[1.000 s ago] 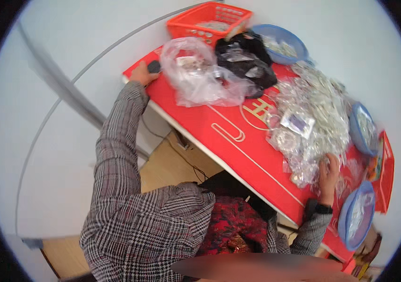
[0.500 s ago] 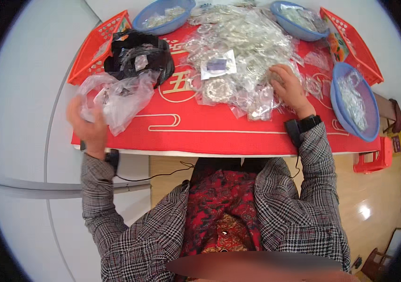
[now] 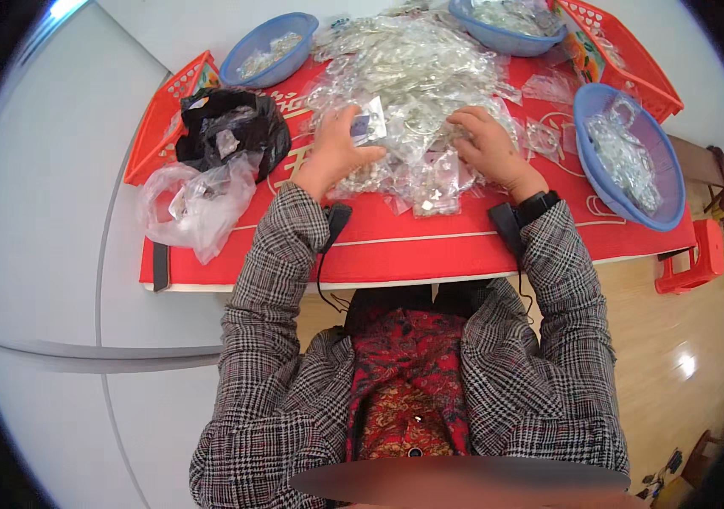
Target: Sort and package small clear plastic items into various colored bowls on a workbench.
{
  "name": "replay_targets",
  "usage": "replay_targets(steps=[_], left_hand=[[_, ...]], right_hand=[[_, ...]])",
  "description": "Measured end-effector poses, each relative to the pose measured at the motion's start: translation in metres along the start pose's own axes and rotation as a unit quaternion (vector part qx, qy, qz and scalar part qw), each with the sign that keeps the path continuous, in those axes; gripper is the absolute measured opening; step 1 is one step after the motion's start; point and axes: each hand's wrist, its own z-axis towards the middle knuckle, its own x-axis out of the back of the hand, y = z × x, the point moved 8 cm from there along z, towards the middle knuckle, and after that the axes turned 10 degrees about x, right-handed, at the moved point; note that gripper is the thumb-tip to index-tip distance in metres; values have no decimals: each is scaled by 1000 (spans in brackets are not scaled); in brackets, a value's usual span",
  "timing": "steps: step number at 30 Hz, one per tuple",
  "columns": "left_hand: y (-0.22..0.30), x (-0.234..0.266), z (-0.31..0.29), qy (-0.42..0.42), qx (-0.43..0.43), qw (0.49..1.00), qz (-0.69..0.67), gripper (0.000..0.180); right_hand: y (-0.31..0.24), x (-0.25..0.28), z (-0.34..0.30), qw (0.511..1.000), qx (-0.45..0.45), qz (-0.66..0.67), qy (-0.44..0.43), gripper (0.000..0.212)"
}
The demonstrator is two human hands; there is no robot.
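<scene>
A heap of small clear plastic packets (image 3: 417, 64) with silvery, jewellery-like pieces covers the middle of the table. My left hand (image 3: 334, 153) is at the heap's near left side, thumb and fingers apart around the left edge of a white packet with a dark purple patch (image 3: 370, 127). Its fingertips are partly hidden, and no firm grip shows. On the heap's near right side lies my right hand (image 3: 498, 153), fingers bent and apart from the thumb, touching the packets. Between the hands, at the near edge, are several flat packets with pale pieces (image 3: 437, 202).
Blue plastic bowls with packets stand at back left (image 3: 235, 75), back right (image 3: 515, 42) and right (image 3: 584, 157). Red baskets (image 3: 143, 153) (image 3: 672, 103) flank the red-covered table (image 3: 430, 259). A black bag (image 3: 275, 140) and a clear plastic bag (image 3: 209, 225) lie left. A red stool (image 3: 706, 259) stands beyond.
My left hand has moved right from beside the clear bag to the white packet on the heap. My right hand stays at the heap's near right side. The whole view has shifted slightly.
</scene>
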Motion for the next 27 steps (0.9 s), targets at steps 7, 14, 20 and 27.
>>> replay_targets(steps=[7, 14, 20, 27], left_hand=[[-2, -23, 9, 79, 58, 994, -56, 45], [-12, 7, 8, 194, -7, 975, -107, 25], [-33, -4, 1, 101, 175, 759, -619, 17], [8, -21, -11, -44, 202, 634, -745, 21]], right_hand=[[-2, 4, -1, 1000, 15, 6, 4, 33], [-5, 7, 4, 1000, 18, 23, 1, 32], [-5, 8, 3, 999, 27, -25, 33, 31], [-37, 33, 28, 982, 6, -148, 117, 26]])
